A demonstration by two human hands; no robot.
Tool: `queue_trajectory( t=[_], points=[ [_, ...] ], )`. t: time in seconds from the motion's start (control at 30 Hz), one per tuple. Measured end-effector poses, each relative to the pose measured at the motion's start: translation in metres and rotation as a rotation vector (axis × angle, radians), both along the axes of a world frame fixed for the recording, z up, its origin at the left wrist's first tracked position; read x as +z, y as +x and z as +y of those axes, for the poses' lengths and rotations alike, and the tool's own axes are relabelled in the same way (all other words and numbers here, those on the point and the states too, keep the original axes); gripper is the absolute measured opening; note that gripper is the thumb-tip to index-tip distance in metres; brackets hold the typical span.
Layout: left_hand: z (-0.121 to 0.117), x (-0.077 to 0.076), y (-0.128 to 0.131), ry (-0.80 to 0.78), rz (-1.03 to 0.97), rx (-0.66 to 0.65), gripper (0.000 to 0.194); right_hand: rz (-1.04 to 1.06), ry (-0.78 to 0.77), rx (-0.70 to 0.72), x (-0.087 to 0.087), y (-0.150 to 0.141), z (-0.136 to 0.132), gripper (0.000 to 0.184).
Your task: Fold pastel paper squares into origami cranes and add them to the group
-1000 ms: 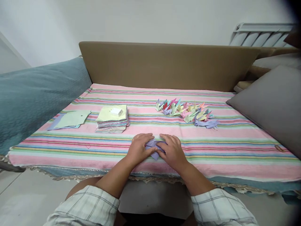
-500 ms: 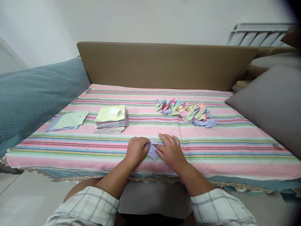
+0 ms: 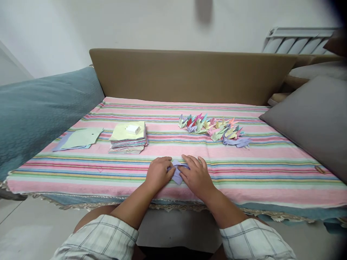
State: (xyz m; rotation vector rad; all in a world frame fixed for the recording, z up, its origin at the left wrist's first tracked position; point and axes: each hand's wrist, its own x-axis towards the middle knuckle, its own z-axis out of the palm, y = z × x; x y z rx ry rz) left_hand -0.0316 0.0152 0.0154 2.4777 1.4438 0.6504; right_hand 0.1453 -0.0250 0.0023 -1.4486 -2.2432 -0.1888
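Observation:
A small purple sheet of origami paper [image 3: 177, 177], partly folded, lies on the striped cloth in front of me. My left hand [image 3: 159, 173] grips its left side, the thumb lying on the paper and the fingers curled at the edge. On the right side my right hand [image 3: 197, 174] holds the paper with thumb and index finger, while its other fingers reach forward over the cloth. Both hands cover the side corners, so those folds are hidden. Beyond my right hand stand several folded paper cranes [image 3: 217, 128] in mixed colours, in a loose cluster.
A stack of square paper [image 3: 127, 139] with a small white block [image 3: 133, 129] on top stands ahead to the left. Loose sheets [image 3: 81, 139] lie farther left. The striped cloth [image 3: 162, 112] covers the seat, with a grey cushion [image 3: 311, 122] at the right and a brown backrest [image 3: 189, 76] behind.
Both thumbs have shifted slightly on the purple paper, and a crease across its middle has lifted a little. A shadow now shows on the wall.

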Motion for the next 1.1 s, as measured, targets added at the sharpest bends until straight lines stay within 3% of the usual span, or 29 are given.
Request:
queue_trajectory(
  t=[0.37, 0.53, 0.77, 1.1],
  points=[
    [0.004, -0.007, 0.003, 0.03, -0.006, 0.043, 0.015, -0.038, 0.03, -0.006, -0.004, -0.001, 0.002, 0.019],
    [0.006, -0.009, -0.001, 0.057, -0.018, -0.053, 0.013, -0.017, 0.066, -0.032, -0.005, 0.0, 0.002, 0.012],
    [0.004, -0.01, -0.01, 0.213, 0.085, -0.191, 0.02, 0.006, 0.085, -0.05, -0.005, 0.001, 0.002, 0.016],
    [0.0, -0.006, -0.012, 0.362, 0.246, -0.236, 0.016, 0.067, 0.085, -0.001, -0.007, 0.006, 0.001, 0.018]
  ],
)
